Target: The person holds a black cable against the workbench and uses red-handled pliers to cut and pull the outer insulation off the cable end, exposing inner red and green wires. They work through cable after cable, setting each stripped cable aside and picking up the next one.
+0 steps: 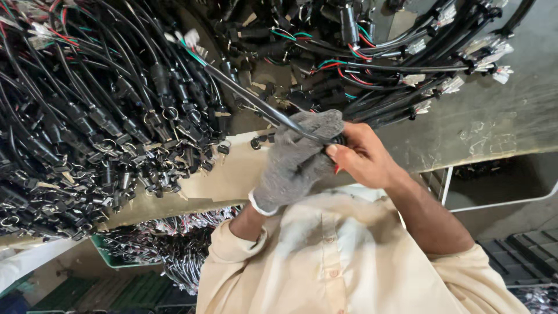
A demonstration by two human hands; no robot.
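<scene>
At the far left a big heap of black wiring harnesses (87,128) lies across the worktable (482,122), their lock barrels, small keys and rings hanging toward me at the table's edge. Below that edge, further down, I see a green crate (107,256) holding more bundled wires.

Moving toward the middle, one black sheathed cable (244,93) runs out of the heap on a slant, with green, red and white wire ends at its upper tip. Its lower end comes down into my hands. My left hand (296,163), in a grey knitted glove, is wrapped around the cable's lower end, fingers curled shut on it. Just right of it, my bare right hand (363,157) presses against the glove, thumb and fingers pinching the same black end piece. The two hands are together, touching, both clamped on this one cable, held just above the near edge of the table and in front of my cream shirt (337,261).

Further right, a second pile of harnesses (407,58) spreads over the table top, with white plug connectors (500,72) at the ends. At the far right, below the table, sits a dark bin (523,250).
</scene>
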